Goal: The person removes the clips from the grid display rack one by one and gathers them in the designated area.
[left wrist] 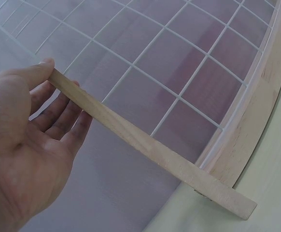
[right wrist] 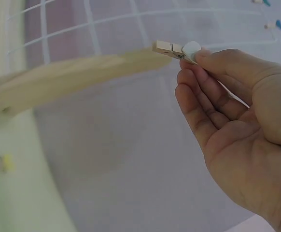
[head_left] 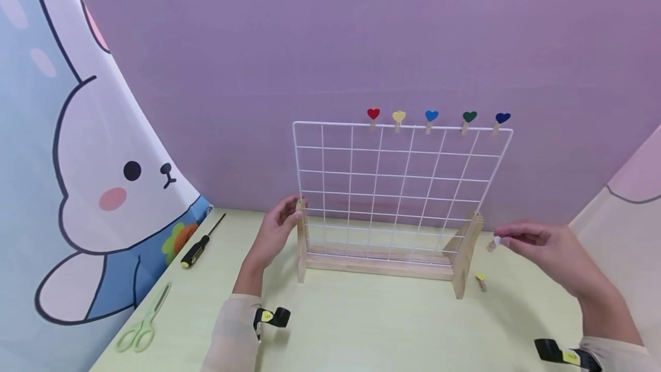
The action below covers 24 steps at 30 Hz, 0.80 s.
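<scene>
A white wire grid (head_left: 392,182) stands in a wooden stand, with several heart-topped clips (head_left: 399,117) along its top edge. My left hand (head_left: 291,214) holds the top of the stand's left upright (head_left: 302,245) between thumb and nearly straight fingers; the left wrist view shows the upright (left wrist: 145,145) passing between my thumb and fingers (left wrist: 63,108). My right hand (head_left: 503,240) is just right of the right upright (head_left: 465,257) and pinches a small wooden clip (right wrist: 172,48) with a white heart between thumb and fingertips (right wrist: 205,60).
A yellow-headed clip (head_left: 481,281) lies on the pale green table beside the stand's right foot. A black and yellow screwdriver (head_left: 201,243) and green scissors (head_left: 142,326) lie at the left, near a rabbit-print curtain. A purple wall stands close behind the grid.
</scene>
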Available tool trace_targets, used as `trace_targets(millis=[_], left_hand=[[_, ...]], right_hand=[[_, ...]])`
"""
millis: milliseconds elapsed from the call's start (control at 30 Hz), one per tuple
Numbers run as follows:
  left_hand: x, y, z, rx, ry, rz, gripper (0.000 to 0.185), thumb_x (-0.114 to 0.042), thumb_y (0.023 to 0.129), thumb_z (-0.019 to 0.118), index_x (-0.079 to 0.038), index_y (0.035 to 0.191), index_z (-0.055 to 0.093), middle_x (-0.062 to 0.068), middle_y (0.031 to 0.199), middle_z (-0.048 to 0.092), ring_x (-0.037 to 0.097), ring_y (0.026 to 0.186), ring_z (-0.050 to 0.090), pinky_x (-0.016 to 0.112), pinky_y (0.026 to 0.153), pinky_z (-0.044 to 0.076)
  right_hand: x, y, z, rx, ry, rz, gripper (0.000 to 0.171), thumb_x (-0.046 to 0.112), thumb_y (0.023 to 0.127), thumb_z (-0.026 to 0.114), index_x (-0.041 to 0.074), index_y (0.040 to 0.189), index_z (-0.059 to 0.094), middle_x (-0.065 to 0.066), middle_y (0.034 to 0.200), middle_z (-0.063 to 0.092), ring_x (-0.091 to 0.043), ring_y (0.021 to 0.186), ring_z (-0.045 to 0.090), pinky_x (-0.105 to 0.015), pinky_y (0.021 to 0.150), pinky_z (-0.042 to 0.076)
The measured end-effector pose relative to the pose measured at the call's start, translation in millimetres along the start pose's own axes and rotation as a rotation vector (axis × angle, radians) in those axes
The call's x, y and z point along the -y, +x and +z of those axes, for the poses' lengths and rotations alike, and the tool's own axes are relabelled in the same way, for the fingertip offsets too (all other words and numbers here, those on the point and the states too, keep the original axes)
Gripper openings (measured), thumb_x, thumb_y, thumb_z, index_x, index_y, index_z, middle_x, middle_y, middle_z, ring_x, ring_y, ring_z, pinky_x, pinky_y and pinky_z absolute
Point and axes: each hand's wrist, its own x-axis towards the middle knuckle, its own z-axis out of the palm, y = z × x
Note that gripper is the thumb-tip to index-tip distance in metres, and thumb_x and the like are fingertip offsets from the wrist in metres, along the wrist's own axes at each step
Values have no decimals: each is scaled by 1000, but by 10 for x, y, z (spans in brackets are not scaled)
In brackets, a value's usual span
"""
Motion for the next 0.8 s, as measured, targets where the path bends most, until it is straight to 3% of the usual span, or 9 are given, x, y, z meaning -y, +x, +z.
trace_targets(millis=[133,333,500,800], left_hand=[[10,1,1,-4,1,-3,48,-20,106,59,-2,150,48,22,149,56,19,131,55,13,103,49],[9,6,2,-6,-5,-9,45,-20,106,58,-7,148,50,19,148,58,28,135,54,14,104,49],[21,8,6,4,-21,-11,45,-19,106,58,-7,149,50,25,149,55,34,137,53,14,104,49],[14,11,-5,5,-20,3,47,-21,106,59,-4,149,49,27,149,54,42,139,50,13,104,49]], right_hand=[[-189,-92,62,-9,11,17,21,7,95,73,-1,114,75,26,104,75,11,93,69,-8,77,54],[-566,-247,131,17,4,92,22,12,97,73,4,117,76,26,106,74,13,96,66,-8,77,53],[-843,-371,155,36,28,99,21,7,97,71,1,117,75,25,107,74,13,98,66,-8,77,54],[-1022,-374,210,59,-29,110,23,10,97,72,-2,116,74,18,102,77,12,93,66,-10,74,53]])
